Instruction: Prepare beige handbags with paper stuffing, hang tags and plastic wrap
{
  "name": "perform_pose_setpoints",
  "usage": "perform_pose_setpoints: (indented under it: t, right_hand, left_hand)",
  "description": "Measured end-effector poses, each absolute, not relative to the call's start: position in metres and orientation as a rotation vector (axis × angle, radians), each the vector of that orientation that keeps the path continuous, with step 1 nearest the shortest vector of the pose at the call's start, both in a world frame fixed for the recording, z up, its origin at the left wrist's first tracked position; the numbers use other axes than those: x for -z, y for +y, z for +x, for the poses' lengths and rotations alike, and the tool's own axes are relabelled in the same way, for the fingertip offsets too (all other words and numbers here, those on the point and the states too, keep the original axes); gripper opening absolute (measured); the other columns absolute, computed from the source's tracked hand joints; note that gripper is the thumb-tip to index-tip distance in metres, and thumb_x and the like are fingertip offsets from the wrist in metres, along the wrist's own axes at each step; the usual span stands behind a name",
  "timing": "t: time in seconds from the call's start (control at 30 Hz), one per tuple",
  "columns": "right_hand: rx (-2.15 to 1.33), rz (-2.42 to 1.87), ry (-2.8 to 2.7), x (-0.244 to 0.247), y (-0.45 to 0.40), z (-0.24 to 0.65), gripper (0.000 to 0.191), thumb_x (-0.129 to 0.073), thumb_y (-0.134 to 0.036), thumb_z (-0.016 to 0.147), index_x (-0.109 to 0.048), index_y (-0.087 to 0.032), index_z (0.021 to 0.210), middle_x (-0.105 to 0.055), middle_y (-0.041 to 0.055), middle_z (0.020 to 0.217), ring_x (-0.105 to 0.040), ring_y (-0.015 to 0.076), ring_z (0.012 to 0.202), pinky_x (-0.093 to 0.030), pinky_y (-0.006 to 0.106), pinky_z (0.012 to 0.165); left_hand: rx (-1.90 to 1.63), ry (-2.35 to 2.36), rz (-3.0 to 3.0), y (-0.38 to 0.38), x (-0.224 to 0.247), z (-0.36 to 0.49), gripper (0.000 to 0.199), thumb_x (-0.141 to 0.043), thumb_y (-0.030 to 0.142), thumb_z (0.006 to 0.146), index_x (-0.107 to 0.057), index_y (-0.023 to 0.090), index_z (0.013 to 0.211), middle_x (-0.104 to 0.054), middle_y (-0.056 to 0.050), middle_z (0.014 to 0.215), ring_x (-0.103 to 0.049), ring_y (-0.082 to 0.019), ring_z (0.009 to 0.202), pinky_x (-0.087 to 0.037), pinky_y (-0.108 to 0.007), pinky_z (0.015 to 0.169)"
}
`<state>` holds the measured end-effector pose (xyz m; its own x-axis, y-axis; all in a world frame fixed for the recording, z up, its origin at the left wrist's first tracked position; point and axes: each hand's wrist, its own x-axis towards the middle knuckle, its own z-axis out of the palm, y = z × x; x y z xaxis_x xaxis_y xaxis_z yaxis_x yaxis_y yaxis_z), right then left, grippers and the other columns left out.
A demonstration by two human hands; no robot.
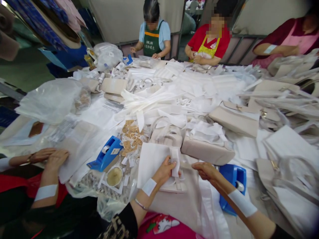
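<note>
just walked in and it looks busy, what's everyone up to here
The left hand grips a white-wrapped strap on a pale bag. The right hand is just beside it, fingertips together; whether it pinches anything is unclear. A blue tape dispenser sits to either side, the left one near brown tags, the right one by the right forearm. At left, a neighbour's hands rest on clear plastic. Three people work across the table.

Clear bag [50, 99] on the worktop [15, 127], brown piece [36, 129] just in front of it. Behind the clear bag, blue bin [62, 54], plaid cloth [41, 23] and pink cloth [71, 13]. Nearer than it, co-worker's hands [53, 157] on plastic film [78, 139]. Well right of it, beyond the worktop, green-aproned person [153, 36], yellow-aproned person [211, 43].
</note>
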<state>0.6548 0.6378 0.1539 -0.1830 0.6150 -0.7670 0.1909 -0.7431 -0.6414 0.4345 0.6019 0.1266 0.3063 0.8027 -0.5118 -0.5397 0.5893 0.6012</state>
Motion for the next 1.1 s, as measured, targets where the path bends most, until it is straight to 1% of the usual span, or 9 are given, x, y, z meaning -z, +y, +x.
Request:
perform_pose_setpoints:
  t: [0.13, 0.27, 0.33, 0.47, 0.6, 0.7, 0.87, 0.97, 1.1]
  right_hand:
    - [-1.971, -1.824, -0.927, -0.159, 0.641, 0.663, 0.033, -0.067, -0.04, 0.057, -0.04, -0.022, 0.054, -0.024, -0.012, 0.039, -0.013, 0.0029, 0.039, -0.007, 0.025, 0.044]
    - [-1.97, -1.821, -0.928, -0.154, 0.643, 0.661, 0.032, -0.068, -0.039, 0.056, -0.041, -0.022, 0.055, -0.026, -0.0113, 0.039, -0.015, 0.0034, 0.039, -0.007, 0.025, 0.043]
    - [-1.979, -1.795, -0.921, -0.148, 0.646, 0.658, 0.032, -0.068, -0.04, 0.056, -0.041, -0.022, 0.055, -0.026, -0.0113, 0.039, -0.015, 0.0034, 0.038, -0.008, 0.025, 0.043]
    - [-2.016, -1.76, -0.896, -0.139, 0.65, 0.659, 0.032, -0.066, -0.044, 0.057, -0.041, -0.023, 0.057, -0.021, -0.0132, 0.037, -0.013, 0.0031, 0.036, -0.007, 0.025, 0.042]
    - [-2.087, -1.724, -0.908, -0.133, 0.648, 0.659, 0.037, -0.068, -0.045, 0.059, -0.039, -0.023, 0.055, -0.023, -0.0127, 0.037, -0.013, 0.0023, 0.036, -0.007, 0.025, 0.042]
    - [-2.143, -1.696, -0.929, -0.127, 0.648, 0.653, 0.034, -0.068, -0.046, 0.06, -0.045, -0.021, 0.059, -0.024, -0.0131, 0.035, -0.012, 0.0028, 0.035, -0.007, 0.024, 0.042]
    - [-2.168, -1.664, -0.986, -0.116, 0.648, 0.645, 0.035, -0.07, -0.049, 0.06, -0.053, -0.02, 0.069, -0.023, -0.0141, 0.038, -0.012, 0.004, 0.038, -0.01, 0.024, 0.044]
    - [-2.123, -1.674, -1.073, -0.116, 0.651, 0.642, 0.036, -0.072, -0.049, 0.059, -0.058, -0.017, 0.068, -0.026, -0.0123, 0.04, -0.015, 0.004, 0.04, -0.011, 0.024, 0.046]
    - [-2.007, -1.749, -1.17, -0.119, 0.662, 0.638, 0.034, -0.075, -0.043, 0.054, -0.065, -0.013, 0.067, -0.032, -0.0098, 0.04, -0.018, 0.0042, 0.041, -0.008, 0.026, 0.047]
  left_hand:
    - [-0.898, 0.884, 0.319, 0.603, -0.129, 0.434, 0.061, -0.078, 0.042, 0.071, -0.035, 0.022, 0.11, -0.059, 0.002, 0.083, -0.063, -0.014, 0.051, -0.054, -0.031, 0.053]
    - [-0.873, 0.886, 0.306, 0.605, -0.131, 0.434, 0.063, -0.079, 0.041, 0.071, -0.035, 0.023, 0.112, -0.059, 0.002, 0.084, -0.064, -0.014, 0.053, -0.053, -0.031, 0.055]
    - [-0.865, 0.881, 0.314, 0.605, -0.132, 0.434, 0.062, -0.078, 0.042, 0.071, -0.035, 0.023, 0.112, -0.061, 0.001, 0.085, -0.064, -0.015, 0.053, -0.053, -0.031, 0.056]
    - [-0.869, 0.896, 0.322, 0.605, -0.131, 0.434, 0.061, -0.078, 0.042, 0.071, -0.035, 0.022, 0.111, -0.063, -0.001, 0.085, -0.064, -0.015, 0.053, -0.053, -0.032, 0.056]
    - [-0.868, 0.899, 0.33, 0.605, -0.129, 0.435, 0.061, -0.078, 0.043, 0.071, -0.035, 0.023, 0.109, -0.061, 0.0, 0.082, -0.064, -0.015, 0.053, -0.054, -0.033, 0.056]
    - [-0.868, 0.899, 0.323, 0.606, -0.13, 0.435, 0.062, -0.078, 0.043, 0.07, -0.034, 0.023, 0.108, -0.059, 0.002, 0.079, -0.064, -0.015, 0.052, -0.055, -0.034, 0.056]
    - [-0.878, 0.915, 0.281, 0.606, -0.128, 0.435, 0.071, -0.081, 0.043, 0.066, -0.032, 0.023, 0.112, -0.059, 0.001, 0.083, -0.064, -0.016, 0.051, -0.055, -0.035, 0.056]
    - [-0.887, 0.927, 0.261, 0.605, -0.124, 0.436, 0.07, -0.081, 0.042, 0.066, -0.033, 0.023, 0.114, -0.057, 0.002, 0.085, -0.064, -0.016, 0.051, -0.056, -0.037, 0.056]
    - [-0.892, 0.943, 0.237, 0.607, -0.122, 0.436, 0.07, -0.082, 0.04, 0.066, -0.034, 0.022, 0.114, -0.055, 0.001, 0.088, -0.064, -0.015, 0.052, -0.056, -0.036, 0.056]
